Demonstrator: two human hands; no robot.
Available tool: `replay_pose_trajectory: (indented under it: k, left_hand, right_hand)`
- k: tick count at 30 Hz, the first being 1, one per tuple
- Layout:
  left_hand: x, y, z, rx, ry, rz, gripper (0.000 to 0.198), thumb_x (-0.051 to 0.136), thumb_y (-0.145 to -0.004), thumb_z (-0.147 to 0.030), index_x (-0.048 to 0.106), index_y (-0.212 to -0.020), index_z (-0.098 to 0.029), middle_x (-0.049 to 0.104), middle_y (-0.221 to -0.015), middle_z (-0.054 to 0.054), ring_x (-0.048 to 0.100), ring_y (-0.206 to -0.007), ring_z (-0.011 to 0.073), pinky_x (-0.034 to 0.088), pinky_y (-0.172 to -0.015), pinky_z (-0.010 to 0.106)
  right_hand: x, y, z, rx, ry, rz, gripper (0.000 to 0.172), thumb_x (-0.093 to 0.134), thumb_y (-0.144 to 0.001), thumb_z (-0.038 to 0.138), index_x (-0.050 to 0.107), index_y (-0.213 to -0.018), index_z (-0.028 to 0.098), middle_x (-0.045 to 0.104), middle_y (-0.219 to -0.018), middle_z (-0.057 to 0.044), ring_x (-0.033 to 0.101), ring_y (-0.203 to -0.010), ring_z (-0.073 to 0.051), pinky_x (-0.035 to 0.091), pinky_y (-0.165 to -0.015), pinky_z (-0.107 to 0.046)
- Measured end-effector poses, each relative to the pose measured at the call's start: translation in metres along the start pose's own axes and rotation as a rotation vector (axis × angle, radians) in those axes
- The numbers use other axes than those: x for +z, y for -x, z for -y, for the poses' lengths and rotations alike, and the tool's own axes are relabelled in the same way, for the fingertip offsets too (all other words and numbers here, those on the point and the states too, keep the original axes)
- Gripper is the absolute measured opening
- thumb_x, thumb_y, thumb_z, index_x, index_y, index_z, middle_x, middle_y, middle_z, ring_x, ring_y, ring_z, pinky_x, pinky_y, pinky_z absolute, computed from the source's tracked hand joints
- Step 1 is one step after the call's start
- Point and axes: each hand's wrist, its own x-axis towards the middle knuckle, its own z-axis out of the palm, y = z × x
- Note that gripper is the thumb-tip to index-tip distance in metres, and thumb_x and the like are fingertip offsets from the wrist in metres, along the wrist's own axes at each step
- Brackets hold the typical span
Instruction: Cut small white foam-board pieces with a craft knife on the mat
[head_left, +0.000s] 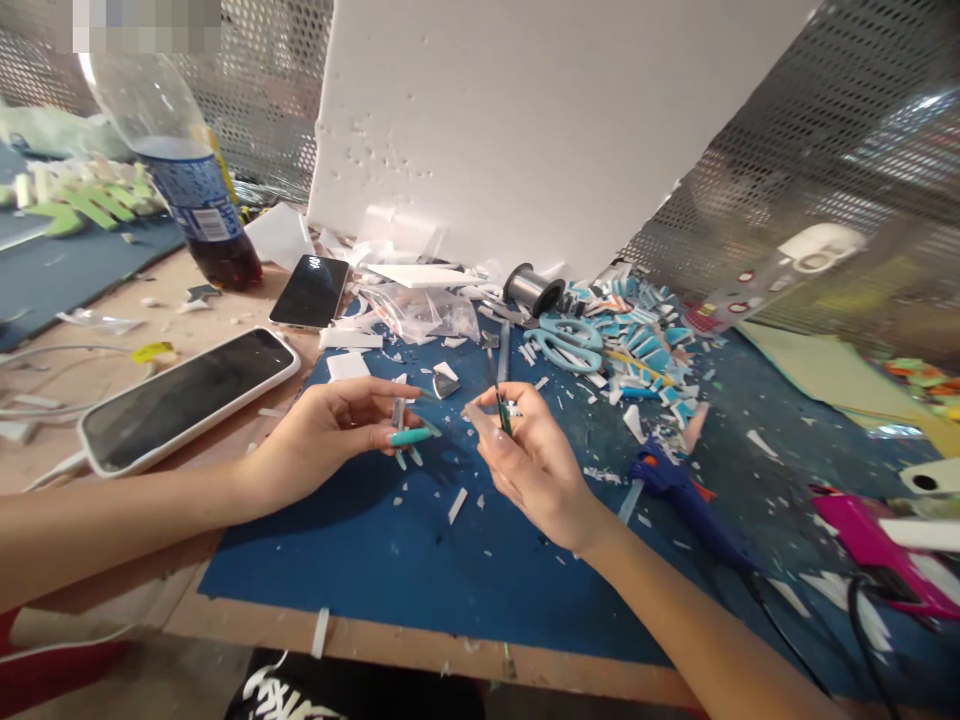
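My left hand (341, 430), with long turquoise nails, pinches a small clear piece (398, 412) between thumb and fingers, above the blue mat (337, 560). Just to its right, my right hand (529, 455) is closed around a thin dark tool (496, 385) that points up and away. The tool's tip stands near a small grey piece on the mat. A gap separates the two hands. Small white scraps and a grey-white fragment (445, 380) lie around them.
Light-blue scissors (566, 343), a wire spool (534, 290) and a scrap pile (645, 335) lie behind my right hand. A blue glue gun (694, 510) is at right. Two phones (191, 400) and a bottle (196, 195) stand left. A white board (525, 120) rises behind.
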Motion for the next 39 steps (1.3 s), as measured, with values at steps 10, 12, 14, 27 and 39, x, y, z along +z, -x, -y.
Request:
replay_pose_trajectory:
  k: [10, 12, 14, 27, 39]
  left_hand:
    - [-0.003, 0.002, 0.001, -0.028, -0.010, 0.011, 0.039, 0.074, -0.069, -0.019, 0.064, -0.107, -0.018, 0.073, -0.091, 0.003, 0.069, -0.086, 0.0182, 0.058, -0.076, 0.026]
    - [-0.003, 0.002, 0.001, -0.032, 0.013, 0.001, 0.039, 0.078, -0.064, -0.018, 0.067, -0.102, -0.018, 0.073, -0.090, 0.002, 0.069, -0.082, 0.0168, 0.058, -0.074, 0.024]
    - [-0.002, 0.002, 0.000, -0.032, 0.073, -0.015, 0.036, 0.080, -0.058, -0.014, 0.071, -0.093, -0.018, 0.073, -0.087, 0.001, 0.067, -0.078, 0.0150, 0.057, -0.073, 0.022]
    - [-0.005, 0.001, 0.005, 0.022, 0.188, 0.051, 0.040, 0.082, -0.055, -0.012, 0.075, -0.092, -0.026, 0.057, -0.082, 0.000, 0.055, -0.079, 0.0127, 0.048, -0.077, 0.025]
    - [-0.004, 0.000, 0.005, 0.100, 0.178, 0.068, 0.043, 0.080, -0.058, -0.008, 0.074, -0.096, -0.026, 0.054, -0.078, 0.000, 0.053, -0.073, 0.0092, 0.050, -0.069, 0.017]
  right_hand:
    - [0.003, -0.003, -0.005, 0.102, -0.179, 0.122, 0.033, 0.048, -0.088, 0.051, 0.039, -0.079, 0.021, 0.055, -0.054, 0.007, 0.044, -0.034, -0.005, 0.032, -0.033, -0.016]
    - [0.003, -0.004, -0.007, 0.122, -0.169, 0.148, 0.036, 0.047, -0.087, 0.053, 0.040, -0.077, 0.020, 0.058, -0.053, 0.004, 0.048, -0.035, -0.006, 0.036, -0.035, -0.016]
    - [0.005, -0.004, -0.007, 0.154, -0.166, 0.165, 0.037, 0.047, -0.087, 0.054, 0.041, -0.077, 0.019, 0.060, -0.053, 0.003, 0.050, -0.036, -0.006, 0.038, -0.036, -0.016]
    - [0.007, 0.000, -0.003, 0.005, 0.078, 0.090, 0.033, 0.039, -0.095, 0.039, 0.062, -0.099, 0.016, 0.048, -0.058, 0.005, 0.048, -0.045, -0.006, 0.043, -0.046, -0.019]
    - [0.012, -0.001, -0.001, -0.282, 0.445, -0.059, 0.010, 0.064, -0.081, 0.015, 0.072, -0.088, 0.015, 0.063, -0.067, 0.000, 0.056, -0.058, -0.010, 0.045, -0.058, -0.021]
